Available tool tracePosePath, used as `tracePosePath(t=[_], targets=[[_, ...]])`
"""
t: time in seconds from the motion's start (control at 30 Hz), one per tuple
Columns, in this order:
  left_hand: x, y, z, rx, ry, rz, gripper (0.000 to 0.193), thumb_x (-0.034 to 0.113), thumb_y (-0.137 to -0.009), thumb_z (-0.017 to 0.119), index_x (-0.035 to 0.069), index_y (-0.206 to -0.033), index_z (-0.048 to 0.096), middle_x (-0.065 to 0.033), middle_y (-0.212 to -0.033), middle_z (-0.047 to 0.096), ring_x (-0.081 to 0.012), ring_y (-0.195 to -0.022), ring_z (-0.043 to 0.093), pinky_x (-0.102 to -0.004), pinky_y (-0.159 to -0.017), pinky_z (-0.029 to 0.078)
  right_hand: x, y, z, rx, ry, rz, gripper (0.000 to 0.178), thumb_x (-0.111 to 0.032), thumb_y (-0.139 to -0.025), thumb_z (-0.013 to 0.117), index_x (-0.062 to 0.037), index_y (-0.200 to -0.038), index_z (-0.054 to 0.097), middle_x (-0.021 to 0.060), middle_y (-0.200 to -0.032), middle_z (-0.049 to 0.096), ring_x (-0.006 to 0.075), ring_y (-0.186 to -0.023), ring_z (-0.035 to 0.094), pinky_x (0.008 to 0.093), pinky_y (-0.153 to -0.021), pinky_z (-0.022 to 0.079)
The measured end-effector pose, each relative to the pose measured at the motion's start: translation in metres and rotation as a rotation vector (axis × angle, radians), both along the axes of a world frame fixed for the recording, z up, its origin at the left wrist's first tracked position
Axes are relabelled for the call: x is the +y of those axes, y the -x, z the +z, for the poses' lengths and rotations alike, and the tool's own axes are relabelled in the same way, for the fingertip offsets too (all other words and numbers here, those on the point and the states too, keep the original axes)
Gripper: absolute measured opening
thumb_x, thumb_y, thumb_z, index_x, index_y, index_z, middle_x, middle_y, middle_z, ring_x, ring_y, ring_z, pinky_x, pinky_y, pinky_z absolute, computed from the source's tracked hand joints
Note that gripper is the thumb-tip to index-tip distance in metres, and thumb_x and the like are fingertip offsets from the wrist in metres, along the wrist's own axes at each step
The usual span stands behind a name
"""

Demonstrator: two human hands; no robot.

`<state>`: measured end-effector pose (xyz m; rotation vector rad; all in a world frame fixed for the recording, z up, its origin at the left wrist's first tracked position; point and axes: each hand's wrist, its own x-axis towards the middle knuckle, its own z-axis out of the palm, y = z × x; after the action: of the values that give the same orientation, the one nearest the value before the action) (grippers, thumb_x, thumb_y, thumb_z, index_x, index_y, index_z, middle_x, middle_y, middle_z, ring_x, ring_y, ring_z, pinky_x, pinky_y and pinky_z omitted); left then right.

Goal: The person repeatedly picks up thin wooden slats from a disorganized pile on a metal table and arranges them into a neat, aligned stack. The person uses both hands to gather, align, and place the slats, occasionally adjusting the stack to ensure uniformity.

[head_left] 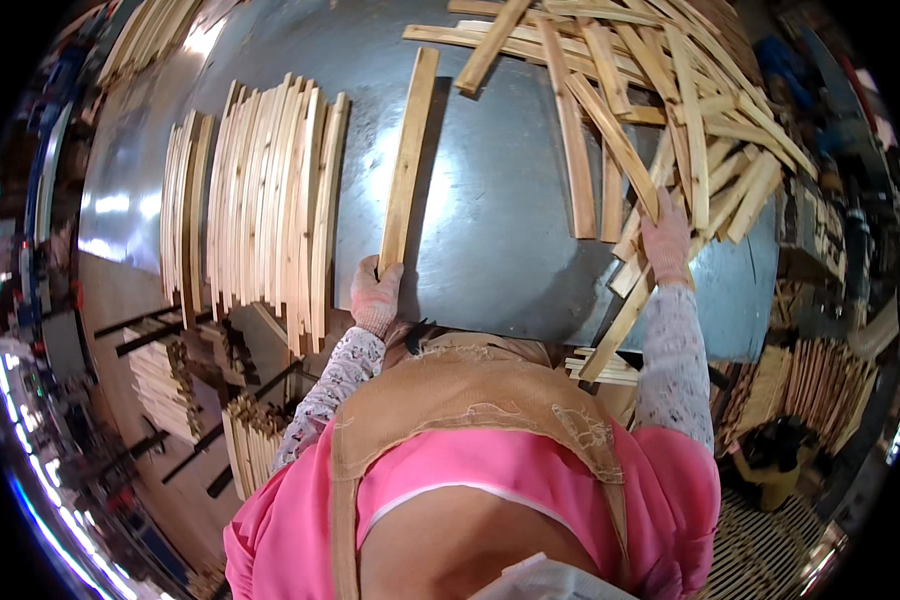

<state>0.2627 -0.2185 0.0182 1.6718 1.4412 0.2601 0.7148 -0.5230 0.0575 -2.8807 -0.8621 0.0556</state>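
Observation:
My left hand, in a pale pinkish work glove, is closed around the near end of a wooden slat. That slat points away from me, its far end raised toward the back of the grey metal table. Over at the right, my right hand, gloved the same way, is closed on the near end of another slat at the edge of a jumbled pile of slats. Left of my left hand, a row of slats lies side by side, with a smaller group beside it.
Below the table's left edge, stacked slats rest by dark metal bars. More bundled wood stands at the lower right, near a crouching person. Further slats lie at the far left.

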Motion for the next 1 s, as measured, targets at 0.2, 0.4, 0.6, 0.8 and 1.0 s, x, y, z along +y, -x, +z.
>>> tracePosePath(t=[0.2, 0.4, 0.6, 0.8, 1.0], targets=[[-0.021, 0.019, -0.014, -0.315, 0.277, 0.274, 0.037, 0.028, -0.103, 0.073, 0.000, -0.127, 0.067, -0.0058, -0.102, 0.072, -0.0167, -0.088, 0.067, -0.0328, -0.080, 0.056, 0.029, 0.058, 0.007, 0.434, -0.291, 0.078, 0.084, -0.030, -0.091, 0.086, -0.0027, -0.161, 0.048, 0.0220, -0.152, 0.062, 0.0326, -0.139, 0.061, 0.0387, -0.116, 0.049], [-0.032, -0.006, -0.026, -0.523, 0.320, 0.299, 0.036, 0.026, -0.109, 0.066, -0.003, -0.129, 0.066, -0.0057, -0.109, 0.072, -0.0147, -0.097, 0.064, -0.0303, -0.090, 0.054, 0.181, 0.140, 0.032, 1.159, -0.450, -0.190, 0.077, -0.023, -0.096, 0.077, 0.0011, -0.161, 0.045, 0.0202, -0.133, 0.070, 0.0260, -0.113, 0.070, 0.0358, -0.098, 0.059], [0.064, 0.012, 0.026, -0.278, 0.178, -0.123, 0.055, 0.038, -0.104, 0.070, -0.007, -0.135, 0.067, -0.0124, -0.112, 0.074, -0.0193, -0.102, 0.067, -0.0337, -0.093, 0.055, 0.253, 0.125, 0.042, 0.691, -0.738, 0.274, 0.076, -0.013, -0.091, 0.080, 0.0006, -0.158, 0.047, 0.0160, -0.133, 0.070, 0.0219, -0.120, 0.067, 0.0326, -0.103, 0.056], [0.220, 0.078, 0.173, -0.096, 0.424, -0.660, 0.055, 0.029, -0.089, 0.082, -0.008, -0.128, 0.071, -0.0061, -0.087, 0.072, -0.0123, -0.070, 0.063, -0.0283, -0.062, 0.052, 0.305, 0.115, 0.138, 0.668, -0.087, 0.910, 0.073, -0.017, -0.088, 0.084, -0.0049, -0.153, 0.053, 0.0132, -0.139, 0.067, 0.0231, -0.129, 0.064, 0.0361, -0.112, 0.051], [0.335, 0.123, 0.222, 0.095, 0.229, -0.679, 0.032, 0.032, -0.083, 0.085, 0.005, -0.100, 0.079, -0.0037, -0.094, 0.073, -0.0105, -0.078, 0.064, -0.0319, -0.066, 0.054, 0.310, 0.243, 0.131, 1.354, 0.031, 0.591, 0.070, -0.020, -0.088, 0.081, -0.0019, -0.150, 0.054, 0.0118, -0.128, 0.068, 0.0216, -0.120, 0.064, 0.0337, -0.108, 0.051]])
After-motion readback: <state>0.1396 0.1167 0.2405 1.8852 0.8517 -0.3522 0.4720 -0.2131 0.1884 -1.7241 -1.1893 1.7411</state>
